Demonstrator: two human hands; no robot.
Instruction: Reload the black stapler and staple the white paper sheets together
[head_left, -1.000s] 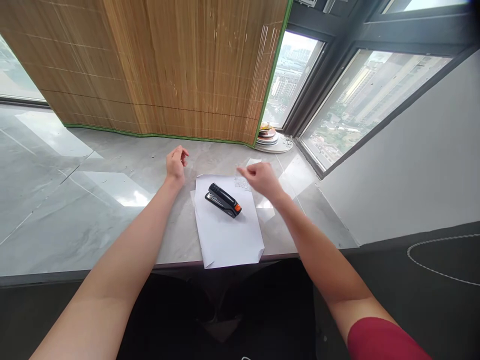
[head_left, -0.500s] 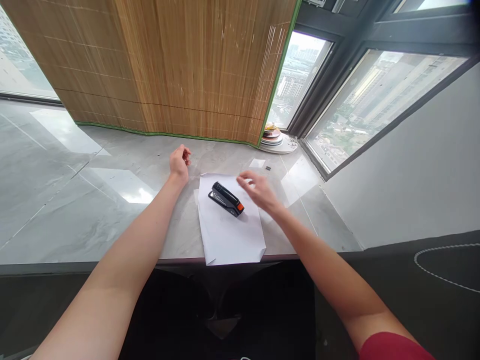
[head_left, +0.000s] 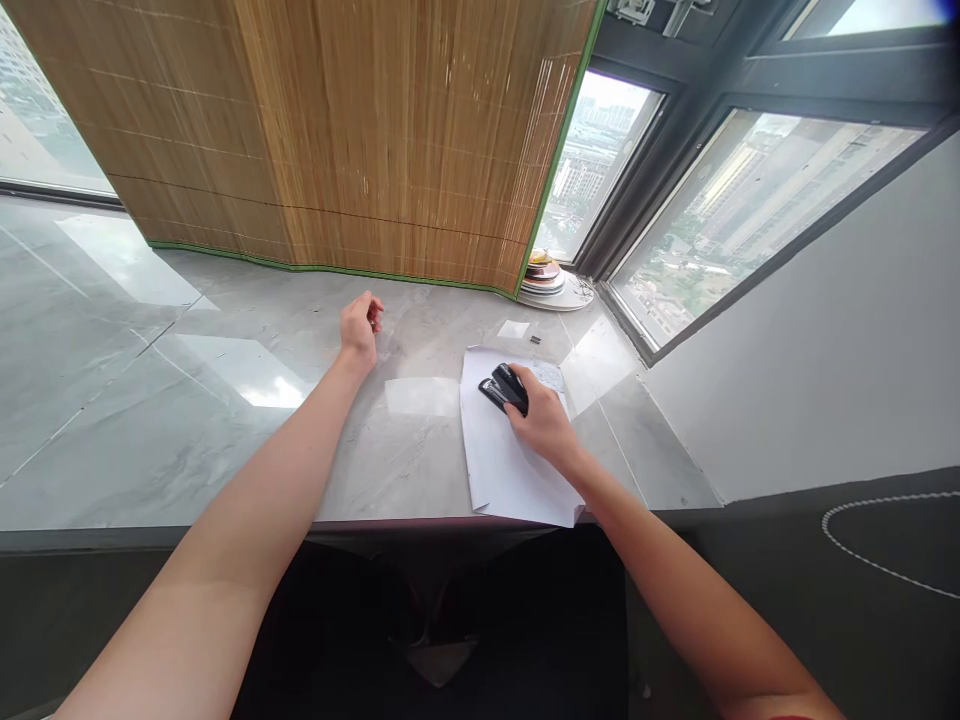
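Observation:
My right hand (head_left: 549,418) is wrapped round a black stapler (head_left: 504,388), its fingers and thumb covering the rear end. Under the stapler lies a sheet of white paper (head_left: 517,470) with creased corners, reaching the counter's front edge. Near the paper's upper right corner some faint print shows, partly behind my hand. To the left, my left hand (head_left: 360,325) rests on its side on the counter, fingers loosely curled in with nothing visible in them. It is apart from the paper and the stapler.
Beyond the paper, a small dark strip that looks like staples (head_left: 535,340) lies on the grey marbled counter (head_left: 420,460). A stack of plates (head_left: 551,285) stands in the window corner. A bamboo blind (head_left: 337,140) hangs along the back; a white wall (head_left: 810,330) bounds the right.
My right hand has come down and closed on the stapler. Stapler and paper have both shifted right across the counter. My left hand has stayed in place.

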